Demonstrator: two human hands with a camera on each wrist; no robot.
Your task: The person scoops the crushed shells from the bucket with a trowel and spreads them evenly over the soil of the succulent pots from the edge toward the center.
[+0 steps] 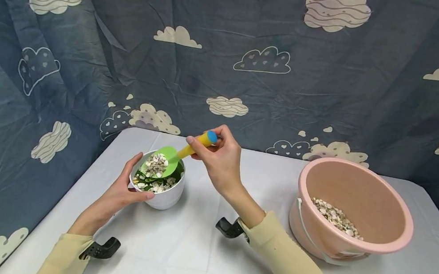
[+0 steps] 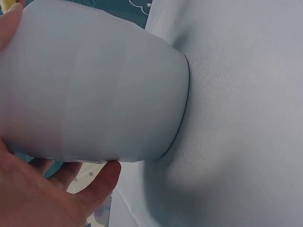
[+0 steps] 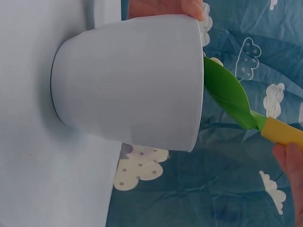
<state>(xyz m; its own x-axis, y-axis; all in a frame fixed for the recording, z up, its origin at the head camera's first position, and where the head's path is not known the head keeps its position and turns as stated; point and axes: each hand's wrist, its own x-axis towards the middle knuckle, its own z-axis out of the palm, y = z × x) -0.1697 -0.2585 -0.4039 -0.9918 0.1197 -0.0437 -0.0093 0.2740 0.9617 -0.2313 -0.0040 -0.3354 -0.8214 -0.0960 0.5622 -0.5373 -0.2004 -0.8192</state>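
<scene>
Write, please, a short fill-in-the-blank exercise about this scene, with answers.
1. The right hand holds a scoop whose blade is coloured ____.
2. The left hand grips the pot, whose outside is coloured ____.
3. In the head view, the pink bucket stands to the ____ of the pot.

Missing words: green; white; right.
</scene>
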